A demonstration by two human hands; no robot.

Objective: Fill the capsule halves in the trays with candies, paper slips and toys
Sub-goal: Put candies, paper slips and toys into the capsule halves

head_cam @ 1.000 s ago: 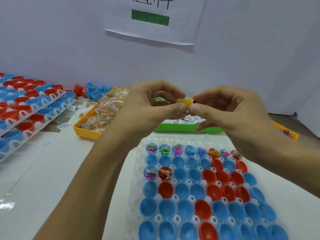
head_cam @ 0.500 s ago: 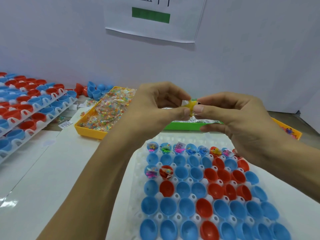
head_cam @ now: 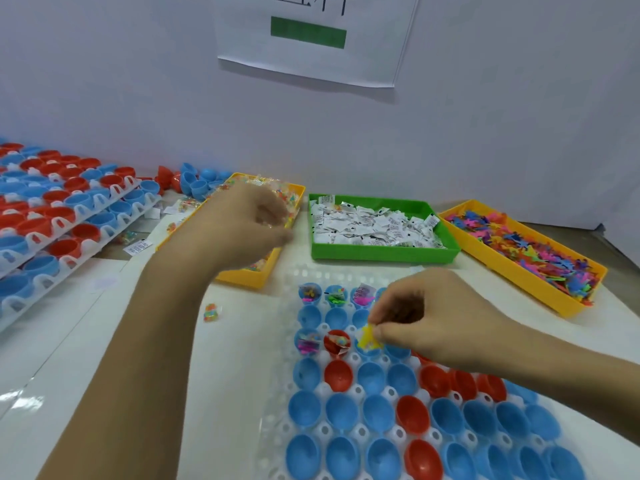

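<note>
A clear tray (head_cam: 277, 358) in front of me holds rows of blue and red capsule halves (head_cam: 341, 412). Several in the far row and two in the third row hold candies, slips and toys. My right hand (head_cam: 436, 323) pinches a small yellow star toy (head_cam: 367, 337) just above a blue half in the third row. My left hand (head_cam: 242, 223) hovers blurred over the yellow candy bin (head_cam: 256, 275), fingers loosely curled, with nothing visible in it. The green bin of paper slips (head_cam: 381, 252) and the yellow bin of coloured toys (head_cam: 512, 271) stand behind the tray.
Stacked trays of red and blue capsule halves (head_cam: 59, 216) fill the left side. Loose capsule halves (head_cam: 194, 180) lie by the wall. One candy packet (head_cam: 211, 311) lies on the table left of my tray. A paper sign (head_cam: 311, 36) hangs on the wall.
My hands have separated. The right hand has carried the yellow star down to the tray's third row. The left hand has swung left to the candy bin.
</note>
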